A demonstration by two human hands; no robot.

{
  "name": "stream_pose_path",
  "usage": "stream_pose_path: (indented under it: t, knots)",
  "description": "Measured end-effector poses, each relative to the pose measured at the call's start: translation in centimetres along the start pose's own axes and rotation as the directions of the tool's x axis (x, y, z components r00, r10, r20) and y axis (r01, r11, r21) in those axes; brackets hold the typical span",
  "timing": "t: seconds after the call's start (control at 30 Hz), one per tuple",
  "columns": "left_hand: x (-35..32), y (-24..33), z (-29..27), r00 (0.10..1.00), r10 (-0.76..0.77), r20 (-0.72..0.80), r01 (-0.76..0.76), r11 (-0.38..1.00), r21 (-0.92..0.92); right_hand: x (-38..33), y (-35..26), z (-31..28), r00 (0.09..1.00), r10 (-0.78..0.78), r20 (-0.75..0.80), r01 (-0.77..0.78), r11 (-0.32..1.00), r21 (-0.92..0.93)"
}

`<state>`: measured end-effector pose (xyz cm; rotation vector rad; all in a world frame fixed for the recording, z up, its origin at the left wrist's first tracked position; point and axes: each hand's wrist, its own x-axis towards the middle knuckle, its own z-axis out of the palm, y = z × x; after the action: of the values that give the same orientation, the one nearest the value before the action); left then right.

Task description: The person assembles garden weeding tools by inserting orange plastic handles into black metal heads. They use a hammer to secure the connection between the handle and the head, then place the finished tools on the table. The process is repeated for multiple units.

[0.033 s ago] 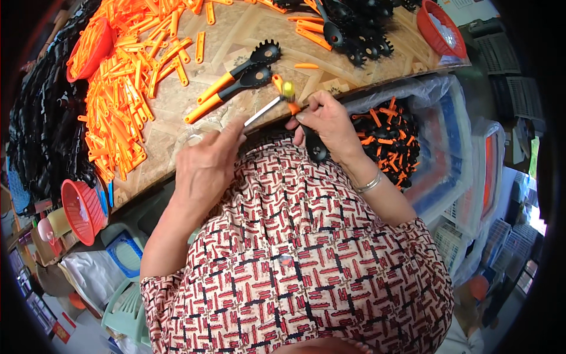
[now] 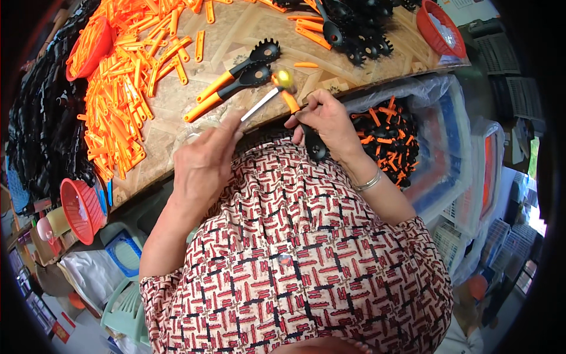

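My left hand (image 2: pixel 203 156) is closed around the grip of a small mallet (image 2: pixel 259 105) with a pale shaft and a yellow head. The head, slightly blurred, is over the upper end of an orange handle (image 2: pixel 290 101); whether they touch I cannot tell. That handle belongs to a black kitchen spoon (image 2: pixel 315 146), pinched by my right hand (image 2: pixel 330 127) at the table's edge, its bowl hanging downward with a hole in it. On the table beyond lie a black pasta server (image 2: pixel 265 51) and a black spoon with a hole (image 2: pixel 255 75), both orange-handled.
Loose orange handles (image 2: pixel 127 88) are heaped on the table's left, by a red basket (image 2: pixel 94 50). Black utensil heads (image 2: pixel 354 29) pile at the far right near another red basket (image 2: pixel 441 29). A plastic-lined crate (image 2: pixel 451 141) at my right holds black-and-orange pieces (image 2: pixel 386 144).
The mallet's head has risen a little and shifted slightly left, uncovering more of the orange handle. My right hand and the spoon are nearly still.
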<state>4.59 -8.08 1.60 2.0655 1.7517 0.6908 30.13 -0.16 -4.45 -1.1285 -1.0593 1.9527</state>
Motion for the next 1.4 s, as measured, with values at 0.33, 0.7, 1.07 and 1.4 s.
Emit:
stream_pose_path:
  t: [0.33,0.7,1.07,1.4]
  knots:
    - [-0.3,-0.7,0.9,0.982,-0.137,-0.126,0.086,0.934,-0.347,-0.6,-2.0,-2.5,0.991,0.130,0.035,-0.133,0.988,0.081]
    - [-2.9,-3.4,0.5,0.900,-0.398,-0.180,0.259,0.817,-0.515,-5.8,-3.7,-13.7,0.987,-0.092,-0.134,0.017,0.879,-0.477]
    - [-3.1,-2.5,1.7,0.881,-0.400,-0.253,0.249,0.847,-0.469,6.9,-6.9,2.6,0.495,-0.563,0.662,0.548,-0.389,-0.740]
    - [1.7,-1.0,2.6,0.978,-0.181,-0.106,0.145,0.949,-0.281,8.1,-6.5,-0.3,0.680,-0.518,0.519,0.545,-0.117,-0.830]
